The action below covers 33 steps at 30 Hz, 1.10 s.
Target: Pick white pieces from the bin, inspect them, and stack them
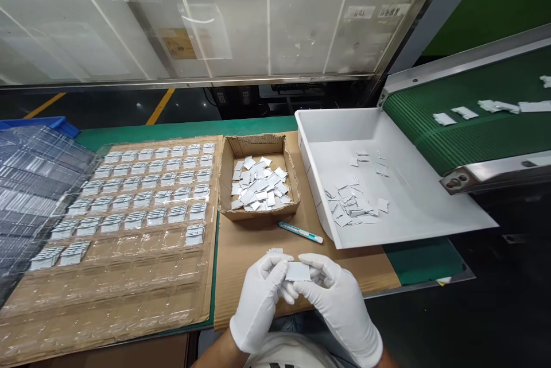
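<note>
Both my hands wear white gloves and meet above the cardboard near the bench's front edge. Between them is a small flat white rectangular piece (298,271), its broad face turned up toward me. My left hand (263,293) pinches its left end, and my right hand (338,299) grips the right end. Just beyond my left fingers, the edges of a few more white pieces (275,251) stick up; my fingers hide how they are held. A teal utility knife (300,232) lies on the cardboard beyond my hands.
A cardboard box (259,216) holds loose white pieces. Right of it, a white bin (413,207) with scattered pieces sits below a green conveyor (473,138) carrying more. At left, a clear compartment tray (146,270) holds rows of stacked pieces, beside piled clear trays (38,178).
</note>
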Tool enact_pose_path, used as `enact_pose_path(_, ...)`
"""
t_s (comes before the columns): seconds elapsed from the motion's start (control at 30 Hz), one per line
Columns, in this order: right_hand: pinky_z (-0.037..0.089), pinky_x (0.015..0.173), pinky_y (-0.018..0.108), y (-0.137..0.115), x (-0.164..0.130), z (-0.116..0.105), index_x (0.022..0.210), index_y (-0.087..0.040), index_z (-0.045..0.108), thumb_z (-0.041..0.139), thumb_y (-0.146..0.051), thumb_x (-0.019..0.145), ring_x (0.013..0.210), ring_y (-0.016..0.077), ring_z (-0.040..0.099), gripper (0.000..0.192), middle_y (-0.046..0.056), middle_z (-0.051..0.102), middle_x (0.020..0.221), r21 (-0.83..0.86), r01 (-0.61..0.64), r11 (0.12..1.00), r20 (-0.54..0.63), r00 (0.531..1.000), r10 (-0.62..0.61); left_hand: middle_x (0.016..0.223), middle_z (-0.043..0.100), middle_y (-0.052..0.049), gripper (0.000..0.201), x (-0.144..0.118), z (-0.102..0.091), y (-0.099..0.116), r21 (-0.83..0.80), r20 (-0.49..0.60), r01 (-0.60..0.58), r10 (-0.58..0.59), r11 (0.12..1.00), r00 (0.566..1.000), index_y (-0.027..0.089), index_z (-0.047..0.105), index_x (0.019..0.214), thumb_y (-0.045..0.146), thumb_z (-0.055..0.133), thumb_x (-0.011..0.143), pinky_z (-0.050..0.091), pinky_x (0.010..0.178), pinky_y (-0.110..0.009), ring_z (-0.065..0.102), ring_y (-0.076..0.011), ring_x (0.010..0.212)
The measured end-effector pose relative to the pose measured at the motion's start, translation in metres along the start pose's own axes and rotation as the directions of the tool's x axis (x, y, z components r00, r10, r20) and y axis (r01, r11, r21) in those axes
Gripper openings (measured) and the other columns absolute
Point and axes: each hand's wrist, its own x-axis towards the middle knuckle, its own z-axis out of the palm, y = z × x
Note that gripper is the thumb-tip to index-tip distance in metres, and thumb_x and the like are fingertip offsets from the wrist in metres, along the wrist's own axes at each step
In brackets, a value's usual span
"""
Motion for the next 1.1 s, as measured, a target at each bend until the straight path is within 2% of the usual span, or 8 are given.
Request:
enact_pose_path(0.13, 0.056, 0.068, 0.03, -0.001, -0.002, 0.0, 0.097, -0.016, 0.075, 0.077, -0.024, 0.062, 0.071, 0.0209, 0.068, 0.035, 0.004, 0.076, 0.077, 0.018, 0.002, 1.0, -0.011, 1.0, -0.002, 0.061, 0.064, 0.0, 0.041, 0.0, 0.001, -0.001, 0.016, -0.031, 0.004, -0.004, 1.0, 1.0, 0.012, 0.066, 0.082, 0.052, 0.073, 0.075, 0.039, 0.04, -0.021, 0.053, -0.0092, 0.041)
enact_pose_path(0.27, 0.057, 0.068, 0.031, -0.001, -0.003, 0.0, 0.098, -0.015, 0.074, 0.077, -0.024, 0.063, 0.069, 0.0213, 0.07, 0.037, 0.005, 0.077, 0.077, 0.056, -0.009, 0.998, 0.005, 1.0, 0.008, 0.056, 0.063, 0.001, 0.037, -0.001, -0.001, 0.0, 0.038, -0.003, -0.001, 0.001, 0.999, 1.0, 0.014, 0.065, 0.081, 0.051, 0.07, 0.078, 0.039, 0.041, -0.021, 0.053, -0.0097, 0.04)
enact_pose_path(0.4, 0.058, 0.07, 0.031, 0.001, -0.003, -0.001, 0.1, -0.016, 0.075, 0.079, -0.022, 0.061, 0.072, 0.0221, 0.071, 0.039, 0.006, 0.078, 0.082, 0.022, -0.003, 1.0, -0.017, 1.0, 0.003, 0.05, 0.062, 0.001, 0.038, -0.001, 0.0, 0.003, 0.056, 0.014, 0.001, -0.002, 0.998, 1.0, 0.013, 0.066, 0.08, 0.051, 0.071, 0.077, 0.039, 0.042, -0.02, 0.053, -0.01, 0.039)
enact_pose_path(0.63, 0.058, 0.07, 0.029, 0.001, -0.005, -0.004, 0.1, -0.017, 0.075, 0.08, -0.022, 0.063, 0.074, 0.0217, 0.072, 0.037, 0.006, 0.079, 0.084, 0.032, 0.024, 0.999, -0.011, 1.0, -0.024, 0.053, 0.061, 0.002, 0.036, 0.001, 0.004, 0.003, 0.073, 0.02, -0.021, 0.02, 0.997, 1.0, 0.013, 0.066, 0.079, 0.049, 0.071, 0.077, 0.04, 0.042, -0.021, 0.054, -0.01, 0.041)
enact_pose_path(0.87, 0.059, 0.066, 0.029, -0.006, -0.004, -0.004, 0.095, -0.016, 0.076, 0.078, -0.019, 0.06, 0.068, 0.0213, 0.072, 0.035, 0.004, 0.078, 0.076, 0.044, 0.015, 0.999, -0.044, 0.999, -0.013, 0.053, 0.062, 0.002, 0.029, 0.002, -0.001, -0.005, 0.042, 0.045, -0.029, 0.027, 0.999, 0.999, 0.014, 0.066, 0.082, 0.043, 0.069, 0.082, 0.041, 0.042, -0.019, 0.057, -0.01, 0.042)
enact_pose_path(1.1, 0.06, 0.065, 0.028, -0.013, -0.003, -0.003, 0.094, -0.014, 0.075, 0.076, -0.019, 0.057, 0.068, 0.0217, 0.073, 0.038, 0.004, 0.078, 0.074, 0.136, -0.063, 0.989, -0.027, 0.997, 0.068, 0.051, 0.064, 0.002, 0.03, 0.002, -0.001, -0.007, 0.003, 0.041, -0.025, 0.024, 1.0, 0.999, 0.013, 0.065, 0.083, 0.043, 0.069, 0.083, 0.041, 0.042, -0.018, 0.056, -0.0087, 0.04)
